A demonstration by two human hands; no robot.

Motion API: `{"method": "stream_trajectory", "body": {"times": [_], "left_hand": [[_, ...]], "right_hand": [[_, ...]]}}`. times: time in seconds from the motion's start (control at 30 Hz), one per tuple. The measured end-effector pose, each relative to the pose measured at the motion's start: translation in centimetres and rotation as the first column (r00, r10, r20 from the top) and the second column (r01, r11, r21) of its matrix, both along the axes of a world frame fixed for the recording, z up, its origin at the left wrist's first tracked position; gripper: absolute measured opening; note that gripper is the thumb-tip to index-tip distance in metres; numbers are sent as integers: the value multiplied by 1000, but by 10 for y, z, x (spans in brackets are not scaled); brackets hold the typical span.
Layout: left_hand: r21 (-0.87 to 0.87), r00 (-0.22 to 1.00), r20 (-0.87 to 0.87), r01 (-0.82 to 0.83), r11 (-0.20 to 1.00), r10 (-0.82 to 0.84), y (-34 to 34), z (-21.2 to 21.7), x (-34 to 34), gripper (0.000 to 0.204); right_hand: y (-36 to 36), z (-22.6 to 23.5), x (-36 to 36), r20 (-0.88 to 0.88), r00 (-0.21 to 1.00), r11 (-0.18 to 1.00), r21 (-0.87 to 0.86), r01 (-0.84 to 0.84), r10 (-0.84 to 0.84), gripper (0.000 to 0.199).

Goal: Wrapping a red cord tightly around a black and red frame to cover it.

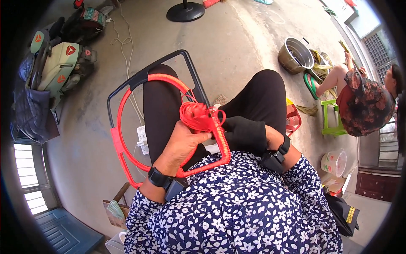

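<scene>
On my lap lies a black metal frame (191,70) with a round ring (121,111), much of it wrapped in orange-red cord. A loose bundle of red cord (196,115) sits by the wrapped near-right bar (220,142). My bare left hand (179,142) is closed at the bundle's lower side, thumb stretched toward that bar; its other fingers are partly covered. My right hand (244,134), in a black glove, is curled against the bar's right side, with its fingertips hidden behind.
To the right, a person (368,101) sits on a green stool (332,118), near a metal pot (294,55). Left stand scooters (63,70); a white power strip (142,139) and cables lie by my left leg. A round black base (185,12) stands ahead, a red basket (292,120) beside my right knee.
</scene>
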State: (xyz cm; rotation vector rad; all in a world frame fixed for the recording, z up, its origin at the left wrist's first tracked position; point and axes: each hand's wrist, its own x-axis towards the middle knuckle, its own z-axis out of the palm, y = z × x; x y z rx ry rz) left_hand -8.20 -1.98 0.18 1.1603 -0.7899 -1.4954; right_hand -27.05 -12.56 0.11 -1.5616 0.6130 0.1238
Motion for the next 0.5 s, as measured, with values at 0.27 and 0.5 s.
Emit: {"method": "stream_trajectory", "body": {"times": [0.27,0.5], "left_hand": [[90,994,-67,96,991,-90,4,12,4,38],[154,972,-195,161,975,-130,-2,7,2,25]], "right_hand": [[-15,9,-32,359,523,622,595,509,-773,34],[-20,-2,-49,124,228,234,799,554,-966,38]]}}
